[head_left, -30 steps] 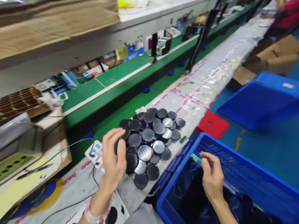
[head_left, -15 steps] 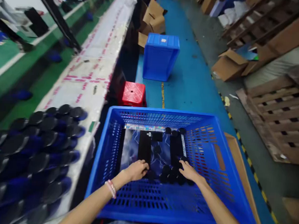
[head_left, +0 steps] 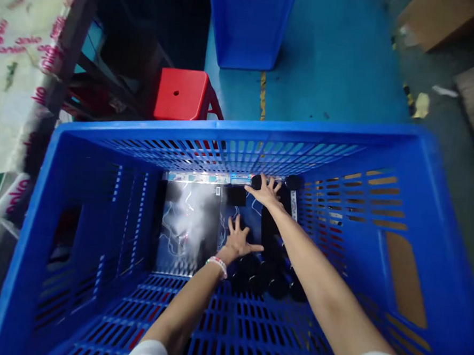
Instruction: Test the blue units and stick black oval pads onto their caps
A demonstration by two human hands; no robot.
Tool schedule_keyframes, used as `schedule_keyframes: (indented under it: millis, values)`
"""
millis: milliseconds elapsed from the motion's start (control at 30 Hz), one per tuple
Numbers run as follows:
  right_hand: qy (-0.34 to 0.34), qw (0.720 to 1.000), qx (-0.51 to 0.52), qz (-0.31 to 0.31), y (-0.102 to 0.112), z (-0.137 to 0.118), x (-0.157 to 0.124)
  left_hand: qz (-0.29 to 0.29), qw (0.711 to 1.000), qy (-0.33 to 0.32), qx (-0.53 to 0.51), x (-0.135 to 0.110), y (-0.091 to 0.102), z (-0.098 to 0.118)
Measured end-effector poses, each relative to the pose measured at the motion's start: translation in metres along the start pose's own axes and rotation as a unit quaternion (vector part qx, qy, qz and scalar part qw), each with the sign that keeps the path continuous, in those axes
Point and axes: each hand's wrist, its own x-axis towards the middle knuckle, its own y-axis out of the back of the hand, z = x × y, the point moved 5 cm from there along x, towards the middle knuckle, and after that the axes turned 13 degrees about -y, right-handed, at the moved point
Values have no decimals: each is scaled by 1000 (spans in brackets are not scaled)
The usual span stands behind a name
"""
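My left hand point(head_left: 239, 241), with a beaded bracelet point(head_left: 219, 263) at its wrist, is open with fingers spread low inside the blue crate point(head_left: 240, 128). Just in front of it lie several round black-topped containers point(head_left: 278, 288). My right hand point(head_left: 267, 193) reaches to the crate's far side, fingers apart, beside a black round lid point(head_left: 256, 182). Whether it touches that lid I cannot tell. Another black lid point(head_left: 293, 182) stands to its right. Under the hands lies a flat dark-blue sheet or box with a lightning pattern point(head_left: 171, 232), partly washed out by glare.
A red stool point(head_left: 181, 94) stands beyond the crate's far rim, with a blue bin point(head_left: 252, 28) behind it. A table with printed covering point(head_left: 14, 73) runs along the left. Cardboard point(head_left: 405, 279) shows through the crate's right handle hole.
My view has moved down and closer over the crate. My right hand has gone to the far row of lids. My left hand's curled fingers have spread apart.
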Motion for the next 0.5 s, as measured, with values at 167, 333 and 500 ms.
schedule_keyframes:
  millis: [167, 333, 500]
  values:
    - [-39, 999, 24, 9, -23, 4, -19, -88, 994, -60, -10, -23, -48, 15]
    - [-51, 999, 15, 0, -42, 31, -70, -75, 994, -75, -11, -43, -55, 2]
    - [-9, 999, 31, -22, -29, 30, -111, -44, 991, -128, -12, -64, -25, -5]
